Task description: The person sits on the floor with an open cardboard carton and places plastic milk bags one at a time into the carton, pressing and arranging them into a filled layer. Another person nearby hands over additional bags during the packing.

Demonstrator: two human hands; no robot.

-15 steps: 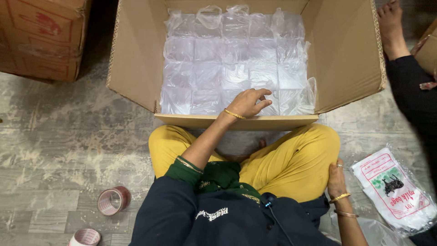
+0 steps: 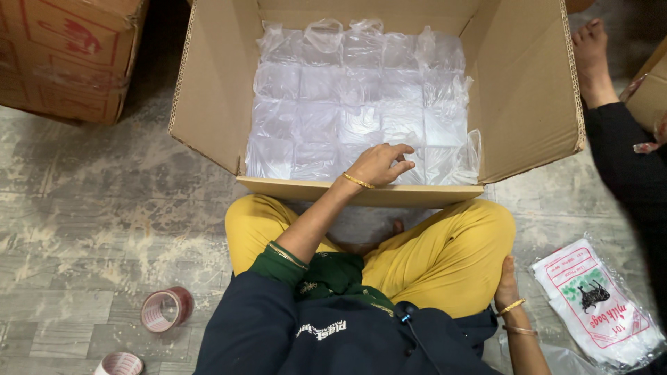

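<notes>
Filling the open cardboard box point(image 2: 208, 97) on the floor, rows of clear plastic packets point(image 2: 333, 104) lie flat, side by side. On the nearest row rests the left hand point(image 2: 379, 165), fingers bent and loosely spread, touching the packets without pinching any. Back beside the yellow-trousered knee, the right hand point(image 2: 506, 286) rests flat against the thigh, holding nothing. Right of it lies a printed bag bundle point(image 2: 597, 305); near left, two tape rolls point(image 2: 165, 310).
</notes>
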